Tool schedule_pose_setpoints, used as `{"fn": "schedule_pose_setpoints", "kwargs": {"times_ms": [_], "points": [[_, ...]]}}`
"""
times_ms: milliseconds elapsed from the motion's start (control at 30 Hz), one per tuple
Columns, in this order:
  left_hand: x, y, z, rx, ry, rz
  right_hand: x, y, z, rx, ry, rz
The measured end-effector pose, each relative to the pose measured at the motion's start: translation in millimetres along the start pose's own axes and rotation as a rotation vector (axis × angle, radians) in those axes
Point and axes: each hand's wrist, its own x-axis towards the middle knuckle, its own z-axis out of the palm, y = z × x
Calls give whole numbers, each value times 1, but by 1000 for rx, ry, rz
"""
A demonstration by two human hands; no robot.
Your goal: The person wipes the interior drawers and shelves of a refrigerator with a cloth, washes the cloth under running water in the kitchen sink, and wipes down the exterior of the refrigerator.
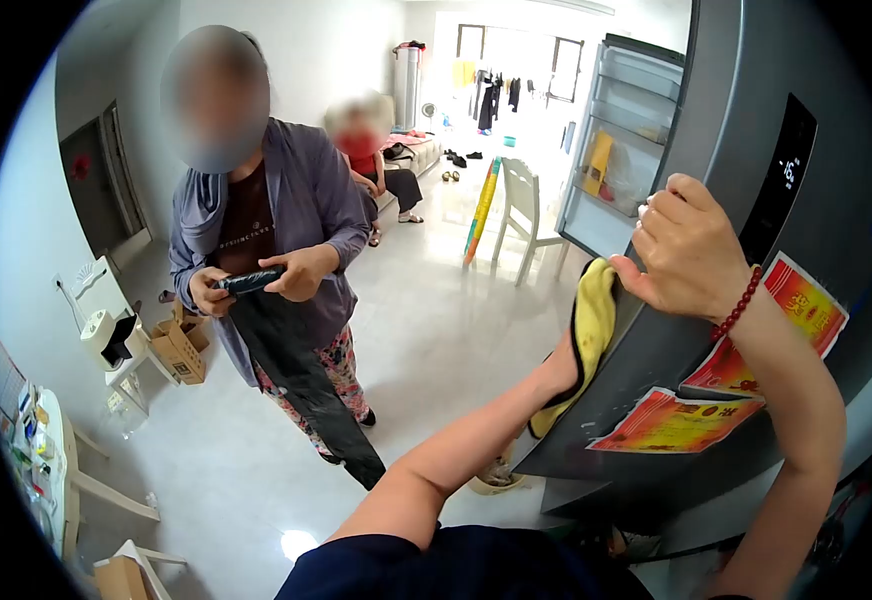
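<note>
A yellow cloth (596, 312) with a dark border lies against the lower edge of the grey refrigerator door (731, 130). My left hand reaches up to this cloth from below; its wrist shows, while the cloth covers most of the fingers. Higher up, my right hand (684, 245), with a red bead bracelet (739, 303) at the wrist, has its fingers curled at the door's edge. Red and yellow printed sheets (671, 420) are stuck to the door face below it. A lit display panel (781, 175) is beside the right hand.
A person (266, 230) stands at left, both hands on a dark rolled item (251, 281) with dark material hanging down. Another person sits farther back. An open shelved door (621, 140), a white chair (521, 200), a cardboard box (178, 350) and a cluttered table (51, 480) surround the floor.
</note>
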Motion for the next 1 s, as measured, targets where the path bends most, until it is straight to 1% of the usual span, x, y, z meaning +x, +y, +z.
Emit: {"fn": "schedule_pose_setpoints", "kwargs": {"times_ms": [100,133,233,267,300,367,433,500,533,567,600,633,733,833,867,967,1000], "points": [[-30,-28,-16,407,102,-164,-2,-3,-4,30,71,-7],[-50,-30,-21,290,69,-165,-3,-4,-5,51,83,-6],[-94,-47,-36,120,154,-194,-3,-5,-6,28,147,-18],[-104,-57,-45,79,175,-353,-3,-5,-7,6,116,-24],[-105,-63,-49,86,165,-427,-5,-4,-7,9,102,-35],[-84,-61,-47,177,118,-384,-13,-4,-9,21,20,-40],[-44,-48,-35,266,69,-296,-15,-3,-7,-8,37,-59],[-6,-29,-23,315,51,-221,-16,-3,-6,22,117,-65],[4,-22,-17,320,48,-193,-14,-7,-23,-113,-27,-52],[7,-17,-11,322,49,-168,-11,-6,-27,-70,-40,-67],[1,-12,-9,321,53,-146,-7,-4,-31,-28,-54,-81],[-10,-11,-7,317,58,-126,-11,-2,-25,-104,170,-129],[-67,-8,-4,309,63,-95,-19,-2,-23,33,227,-107],[-117,-9,-5,339,59,-89,-19,-2,-22,128,169,-102],[-125,-10,-5,355,54,-86,-19,-6,-27,-27,105,-98],[-122,-6,0,407,-10,-27,-24,-7,-19,157,166,-84],[-116,-4,1,428,-41,0,-25,-5,-20,118,189,-90]]}}
